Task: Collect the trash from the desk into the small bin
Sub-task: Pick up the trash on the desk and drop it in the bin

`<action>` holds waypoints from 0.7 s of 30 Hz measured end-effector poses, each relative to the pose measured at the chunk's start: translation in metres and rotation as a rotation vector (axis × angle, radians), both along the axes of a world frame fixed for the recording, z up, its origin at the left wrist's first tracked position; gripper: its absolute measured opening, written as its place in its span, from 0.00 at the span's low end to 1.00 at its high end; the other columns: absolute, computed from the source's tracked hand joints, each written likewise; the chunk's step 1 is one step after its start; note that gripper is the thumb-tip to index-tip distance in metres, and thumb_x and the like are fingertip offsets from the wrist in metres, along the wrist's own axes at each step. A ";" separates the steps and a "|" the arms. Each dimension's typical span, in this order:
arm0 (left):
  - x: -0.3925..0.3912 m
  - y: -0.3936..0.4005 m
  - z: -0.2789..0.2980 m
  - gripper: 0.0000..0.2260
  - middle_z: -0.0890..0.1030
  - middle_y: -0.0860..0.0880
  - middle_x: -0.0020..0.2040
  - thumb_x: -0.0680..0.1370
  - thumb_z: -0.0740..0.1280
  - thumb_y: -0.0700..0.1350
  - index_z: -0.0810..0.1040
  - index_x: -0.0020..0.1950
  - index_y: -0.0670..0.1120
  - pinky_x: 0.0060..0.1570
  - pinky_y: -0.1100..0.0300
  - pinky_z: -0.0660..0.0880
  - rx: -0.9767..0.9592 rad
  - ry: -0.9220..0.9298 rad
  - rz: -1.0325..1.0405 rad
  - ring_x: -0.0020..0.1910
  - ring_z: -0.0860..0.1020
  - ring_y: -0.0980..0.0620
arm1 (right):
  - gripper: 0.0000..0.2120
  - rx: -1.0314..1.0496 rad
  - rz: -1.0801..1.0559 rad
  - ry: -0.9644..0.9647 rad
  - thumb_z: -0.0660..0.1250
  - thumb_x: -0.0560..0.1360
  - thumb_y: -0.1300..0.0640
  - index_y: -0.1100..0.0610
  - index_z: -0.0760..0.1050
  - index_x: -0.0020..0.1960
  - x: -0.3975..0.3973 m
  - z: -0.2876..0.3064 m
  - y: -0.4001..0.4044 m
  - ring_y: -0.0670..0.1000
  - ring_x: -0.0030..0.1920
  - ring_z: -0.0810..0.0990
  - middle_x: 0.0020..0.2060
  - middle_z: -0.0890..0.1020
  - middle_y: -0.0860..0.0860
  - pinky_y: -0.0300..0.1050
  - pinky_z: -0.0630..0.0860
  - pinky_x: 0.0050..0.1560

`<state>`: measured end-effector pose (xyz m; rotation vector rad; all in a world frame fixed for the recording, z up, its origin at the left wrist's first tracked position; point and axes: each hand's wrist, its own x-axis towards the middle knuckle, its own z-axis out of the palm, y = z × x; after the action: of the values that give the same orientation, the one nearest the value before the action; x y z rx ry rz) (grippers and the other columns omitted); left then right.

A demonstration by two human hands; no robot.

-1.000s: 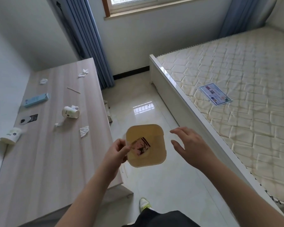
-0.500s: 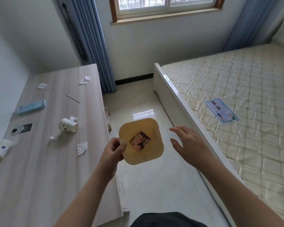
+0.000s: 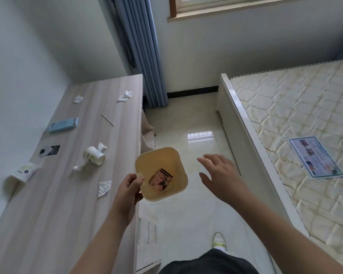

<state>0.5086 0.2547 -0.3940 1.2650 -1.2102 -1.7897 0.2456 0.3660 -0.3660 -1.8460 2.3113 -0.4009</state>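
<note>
the small bin [image 3: 161, 174] is held over the floor just beside the desk's right edge, gripped at its left rim by the left hand [image 3: 128, 191]; compared with half a second ago it is tilted a little more and sits closer to the desk, and the view is turned further down toward the desk. it is a squarish, round-cornered tub of smooth, pale yellow plastic, with a printed packet lying flat on its bottom.

on the far left, a white paper cup [image 3: 21, 174] is seen hanging over the edge of the desk [image 3: 53, 214], a long top of pale, streaked wood grain. farther along, a flat black card with a round disc [image 3: 49, 151], a light blue oblong box [image 3: 63, 125] and a crumpled white tissue [image 3: 78, 99] are laid out. toward the middle, a second paper cup [image 3: 93, 155] is tipped on its side with tissue scraps touching it, a thin wooden stick [image 3: 107, 120] lies beyond it, another tissue wad [image 3: 125, 95] rests near the far corner, and a creased tissue [image 3: 104, 187] lies just beside the left hand.

to the right of the bin, the right hand [image 3: 221, 177] is held in the air with fingers spread wide, holding nothing. the glossy tiled floor is seen below, and a quilted cream mattress [image 3: 297, 119] with a printed leaflet [image 3: 316, 160] lies at far right.
</note>
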 end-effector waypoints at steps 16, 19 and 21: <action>0.009 0.006 0.017 0.15 0.84 0.45 0.48 0.70 0.71 0.50 0.81 0.54 0.45 0.43 0.56 0.79 0.131 0.123 0.522 0.44 0.82 0.50 | 0.31 0.073 0.391 0.049 0.56 0.78 0.41 0.49 0.51 0.77 -0.033 -0.013 -0.116 0.56 0.77 0.49 0.78 0.51 0.52 0.52 0.52 0.74; 0.043 0.014 0.016 0.12 0.83 0.45 0.43 0.70 0.71 0.49 0.78 0.50 0.44 0.38 0.58 0.79 0.131 0.092 0.591 0.40 0.82 0.51 | 0.31 0.094 0.504 0.064 0.57 0.78 0.42 0.49 0.52 0.77 -0.003 -0.016 -0.137 0.56 0.77 0.48 0.78 0.50 0.53 0.52 0.52 0.74; 0.073 0.017 0.017 0.12 0.83 0.45 0.41 0.69 0.71 0.50 0.79 0.47 0.45 0.36 0.57 0.79 0.125 0.060 0.633 0.38 0.81 0.51 | 0.31 0.091 0.622 0.097 0.58 0.78 0.42 0.50 0.53 0.76 0.021 -0.016 -0.156 0.56 0.77 0.49 0.78 0.50 0.53 0.53 0.52 0.74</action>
<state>0.5812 0.2720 -0.3769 1.4485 -0.5705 -1.4277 0.2664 0.2104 -0.3823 -2.4287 1.6335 -0.1152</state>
